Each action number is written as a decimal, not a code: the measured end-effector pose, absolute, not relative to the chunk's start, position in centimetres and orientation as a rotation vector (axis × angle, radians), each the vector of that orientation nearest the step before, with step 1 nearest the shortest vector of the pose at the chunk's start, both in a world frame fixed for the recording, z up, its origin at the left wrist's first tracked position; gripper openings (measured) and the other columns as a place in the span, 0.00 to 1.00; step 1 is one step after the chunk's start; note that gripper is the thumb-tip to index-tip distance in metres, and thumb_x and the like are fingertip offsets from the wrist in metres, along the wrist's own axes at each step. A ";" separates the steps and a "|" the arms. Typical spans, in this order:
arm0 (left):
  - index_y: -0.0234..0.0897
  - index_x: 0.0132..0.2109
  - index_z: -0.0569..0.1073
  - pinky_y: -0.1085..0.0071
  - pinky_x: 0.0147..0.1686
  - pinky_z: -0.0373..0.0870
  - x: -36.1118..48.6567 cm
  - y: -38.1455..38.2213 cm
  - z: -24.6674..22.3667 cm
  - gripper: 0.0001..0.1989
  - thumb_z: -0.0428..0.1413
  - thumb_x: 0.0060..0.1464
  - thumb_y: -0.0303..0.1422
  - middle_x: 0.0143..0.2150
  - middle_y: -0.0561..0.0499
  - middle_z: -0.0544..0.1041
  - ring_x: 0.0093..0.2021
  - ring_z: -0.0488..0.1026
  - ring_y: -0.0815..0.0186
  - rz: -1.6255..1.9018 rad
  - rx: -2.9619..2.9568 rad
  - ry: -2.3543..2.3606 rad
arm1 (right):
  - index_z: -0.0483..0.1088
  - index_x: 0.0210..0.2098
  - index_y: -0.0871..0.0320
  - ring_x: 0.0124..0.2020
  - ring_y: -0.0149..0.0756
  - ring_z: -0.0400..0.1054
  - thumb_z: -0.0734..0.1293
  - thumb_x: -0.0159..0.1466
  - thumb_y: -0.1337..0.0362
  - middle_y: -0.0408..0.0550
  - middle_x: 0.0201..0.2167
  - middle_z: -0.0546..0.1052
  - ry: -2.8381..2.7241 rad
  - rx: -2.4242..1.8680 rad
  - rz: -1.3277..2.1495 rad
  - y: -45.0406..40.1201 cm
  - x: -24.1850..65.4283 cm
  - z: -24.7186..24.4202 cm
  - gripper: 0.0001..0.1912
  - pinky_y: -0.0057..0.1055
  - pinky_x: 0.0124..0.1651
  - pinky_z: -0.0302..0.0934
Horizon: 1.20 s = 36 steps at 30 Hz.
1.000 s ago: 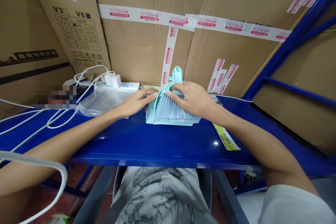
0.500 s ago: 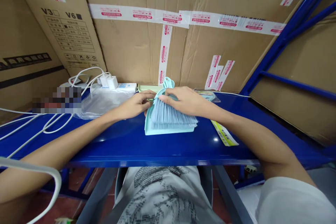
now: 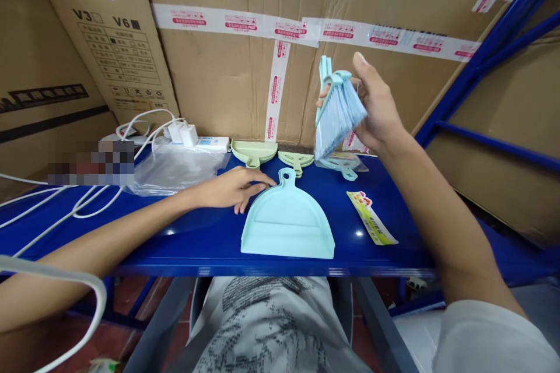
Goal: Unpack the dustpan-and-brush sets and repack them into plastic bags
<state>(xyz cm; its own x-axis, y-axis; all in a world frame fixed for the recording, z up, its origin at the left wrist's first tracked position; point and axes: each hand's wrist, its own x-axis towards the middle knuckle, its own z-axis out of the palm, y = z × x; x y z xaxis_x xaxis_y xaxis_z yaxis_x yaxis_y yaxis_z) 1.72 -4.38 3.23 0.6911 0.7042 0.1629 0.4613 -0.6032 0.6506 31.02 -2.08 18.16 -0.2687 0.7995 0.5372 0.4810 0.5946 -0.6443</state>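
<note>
A light-blue dustpan (image 3: pixel 286 215) lies on the blue table with its handle toward the back and its wide edge toward me. Beside its upper left edge is my left hand (image 3: pixel 238 186), fingers apart and holding nothing. Raised above the table at the right, my right hand (image 3: pixel 378 102) holds light-blue brushes (image 3: pixel 339 116), which seem stacked, bristles pointing down. Behind the dustpan lie a green dustpan (image 3: pixel 254 152) and a green brush head (image 3: pixel 296 160). Another blue piece (image 3: pixel 343 166) in clear plastic is under the raised brushes.
Clear plastic bags (image 3: pixel 175 169) and a white power strip (image 3: pixel 212 144) with plugs and cables are at the left. A yellow-green label card (image 3: pixel 371 218) lies on the blue table (image 3: pixel 188 250), right of the dustpan. Cardboard (image 3: pixel 219 81) stands behind.
My right hand has lifted the blue brushes off the dustpan, up and to the right. The dustpan now lies uncovered and closer to me, and my left hand has let go of it.
</note>
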 end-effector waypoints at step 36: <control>0.45 0.67 0.76 0.51 0.67 0.69 1.6 -3.9 3.5 0.24 0.64 0.66 0.40 0.66 0.39 0.76 0.66 0.73 0.49 0.594 2.742 0.469 | 0.69 0.23 0.56 0.25 0.28 0.64 0.84 0.56 0.53 0.42 0.23 0.70 -1.808 -0.788 0.760 -1.7 30.6 17.3 0.24 0.28 0.26 0.58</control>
